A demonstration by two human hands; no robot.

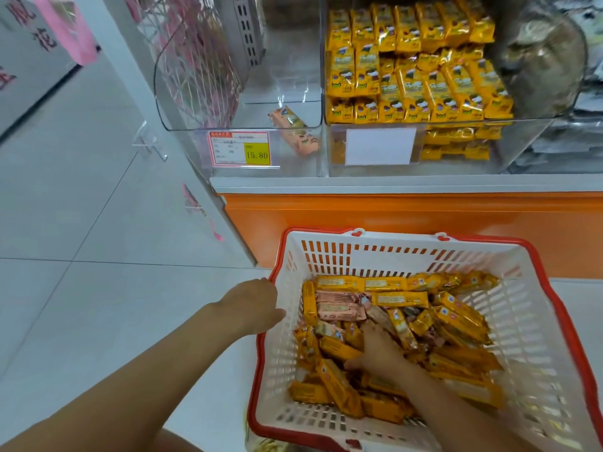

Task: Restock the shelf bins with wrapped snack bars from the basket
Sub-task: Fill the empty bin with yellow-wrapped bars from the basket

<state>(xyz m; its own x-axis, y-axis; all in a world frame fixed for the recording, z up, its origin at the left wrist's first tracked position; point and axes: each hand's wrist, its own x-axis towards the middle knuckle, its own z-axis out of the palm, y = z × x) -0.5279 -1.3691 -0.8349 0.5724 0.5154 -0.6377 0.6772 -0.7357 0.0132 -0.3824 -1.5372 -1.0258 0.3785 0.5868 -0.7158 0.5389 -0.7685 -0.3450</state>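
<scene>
Right hand (380, 349) amid glossy bars (401, 300), left hand (253, 305) holding slotted basket (326, 252)

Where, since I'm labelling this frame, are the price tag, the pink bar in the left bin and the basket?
price tag (240, 148): head view, its middle.
pink bar (294, 132): head view, wrapper's middle.
basket (375, 259): head view, far wall.
</scene>
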